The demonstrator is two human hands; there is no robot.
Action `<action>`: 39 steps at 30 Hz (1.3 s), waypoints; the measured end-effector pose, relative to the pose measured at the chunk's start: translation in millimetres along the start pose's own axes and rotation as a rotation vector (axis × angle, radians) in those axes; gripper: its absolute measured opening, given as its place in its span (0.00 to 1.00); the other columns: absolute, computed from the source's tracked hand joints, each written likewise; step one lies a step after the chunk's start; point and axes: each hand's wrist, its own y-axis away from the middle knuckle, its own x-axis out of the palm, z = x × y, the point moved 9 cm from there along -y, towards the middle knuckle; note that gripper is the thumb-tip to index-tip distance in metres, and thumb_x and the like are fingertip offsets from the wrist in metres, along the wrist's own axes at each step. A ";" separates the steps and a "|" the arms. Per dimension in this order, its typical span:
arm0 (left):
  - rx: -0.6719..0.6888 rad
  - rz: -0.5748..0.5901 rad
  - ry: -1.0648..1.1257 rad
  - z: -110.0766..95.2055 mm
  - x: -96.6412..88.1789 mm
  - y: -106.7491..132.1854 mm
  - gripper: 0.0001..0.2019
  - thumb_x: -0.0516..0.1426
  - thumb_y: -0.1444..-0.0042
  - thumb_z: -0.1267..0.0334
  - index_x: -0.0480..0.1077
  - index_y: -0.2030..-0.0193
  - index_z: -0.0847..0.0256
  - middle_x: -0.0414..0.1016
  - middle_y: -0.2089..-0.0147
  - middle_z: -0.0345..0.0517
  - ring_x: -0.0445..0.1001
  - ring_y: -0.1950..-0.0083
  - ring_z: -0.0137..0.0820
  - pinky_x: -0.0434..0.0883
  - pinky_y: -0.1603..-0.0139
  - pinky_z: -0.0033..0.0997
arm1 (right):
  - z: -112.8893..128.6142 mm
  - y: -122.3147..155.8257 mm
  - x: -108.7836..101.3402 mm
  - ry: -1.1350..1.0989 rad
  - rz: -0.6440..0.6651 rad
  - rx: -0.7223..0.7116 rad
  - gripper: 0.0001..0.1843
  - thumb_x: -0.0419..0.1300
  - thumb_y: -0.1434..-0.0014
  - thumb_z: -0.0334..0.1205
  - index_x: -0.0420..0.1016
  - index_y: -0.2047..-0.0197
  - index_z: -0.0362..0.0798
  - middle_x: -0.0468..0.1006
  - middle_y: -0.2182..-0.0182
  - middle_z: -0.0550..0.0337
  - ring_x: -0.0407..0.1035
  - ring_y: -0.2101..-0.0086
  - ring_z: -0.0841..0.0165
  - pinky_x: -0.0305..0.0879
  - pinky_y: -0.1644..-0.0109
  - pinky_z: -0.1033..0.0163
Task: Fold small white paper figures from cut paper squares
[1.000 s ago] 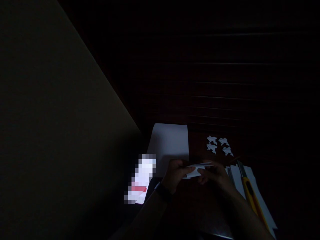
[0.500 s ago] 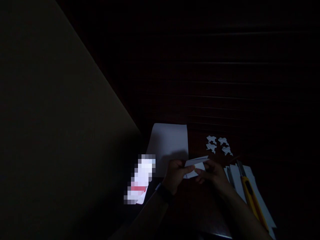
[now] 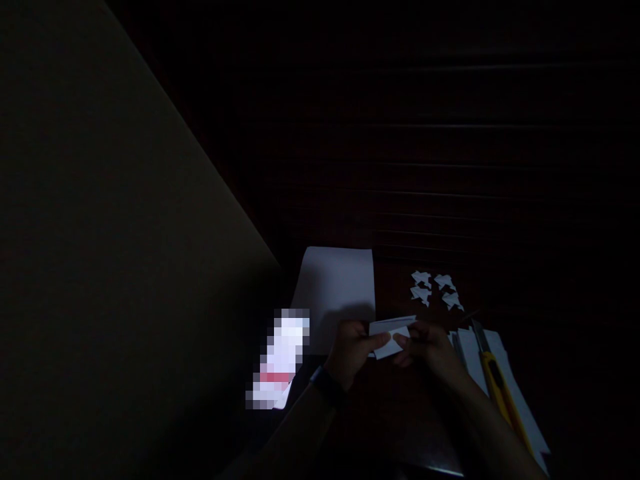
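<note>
A small folded piece of white paper [image 3: 389, 328] is held up between my two hands, above the dark table. My left hand [image 3: 353, 347] pinches its left side, thumb lying on the front face. On the right side my right hand [image 3: 427, 348] grips it, with its thumb close to the left thumb. One layer of the paper stands up behind the front flap. The fingers behind the paper are mostly hidden. A dark band [image 3: 327, 385] circles my left wrist.
A large white sheet [image 3: 337, 280] lies behind my left hand. Left of it glows a phone, its screen blurred [image 3: 280, 360]. Several small folded paper figures [image 3: 421, 293] sit at the back right. A yellow box cutter [image 3: 503, 393] rests on white paper strips [image 3: 523, 407] at right.
The folded paper's front flap sits slightly flatter, and my right thumb has shifted a little along it. Both hands keep their hold. The whole view has slid very slightly.
</note>
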 end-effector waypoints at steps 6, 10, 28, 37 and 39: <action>0.010 0.049 0.036 -3.8 5.9 2.2 0.13 0.64 0.57 0.59 0.77 0.69 0.68 0.77 0.73 0.49 0.72 0.73 0.31 0.66 0.73 0.27 | 7.4 0.7 -5.8 -0.006 -0.026 -0.030 0.25 0.66 0.54 0.47 0.70 0.54 0.44 0.78 0.74 0.57 0.72 0.80 0.66 0.69 0.79 0.64; 0.045 0.076 0.023 -6.3 9.5 2.6 0.13 0.64 0.57 0.60 0.77 0.67 0.68 0.78 0.68 0.51 0.74 0.69 0.35 0.68 0.70 0.29 | 11.6 0.6 -11.4 0.041 -0.090 -0.058 0.28 0.67 0.55 0.45 0.68 0.52 0.45 0.77 0.77 0.59 0.72 0.80 0.65 0.69 0.78 0.63; 0.114 -0.256 0.153 -12.1 3.9 11.6 0.15 0.60 0.53 0.54 0.74 0.70 0.68 0.72 0.76 0.45 0.65 0.81 0.24 0.64 0.81 0.25 | -8.1 5.7 19.6 -0.091 -0.119 -0.020 0.20 0.59 0.47 0.53 0.74 0.71 0.42 0.76 0.80 0.57 0.67 0.82 0.72 0.62 0.80 0.69; 0.041 -0.196 0.238 1.2 14.4 8.3 0.16 0.59 0.53 0.51 0.70 0.73 0.66 0.64 0.84 0.37 0.59 0.87 0.22 0.59 0.88 0.23 | -16.5 8.6 20.4 -0.074 -0.184 -0.022 0.18 0.61 0.49 0.52 0.70 0.77 0.44 0.73 0.81 0.59 0.64 0.83 0.73 0.60 0.81 0.69; 0.052 -0.217 0.219 -0.8 13.3 9.5 0.16 0.59 0.53 0.51 0.70 0.74 0.65 0.65 0.84 0.37 0.60 0.87 0.23 0.60 0.87 0.24 | -16.8 9.4 20.2 -0.039 -0.210 -0.058 0.18 0.60 0.48 0.51 0.69 0.79 0.44 0.70 0.84 0.62 0.62 0.84 0.74 0.57 0.82 0.70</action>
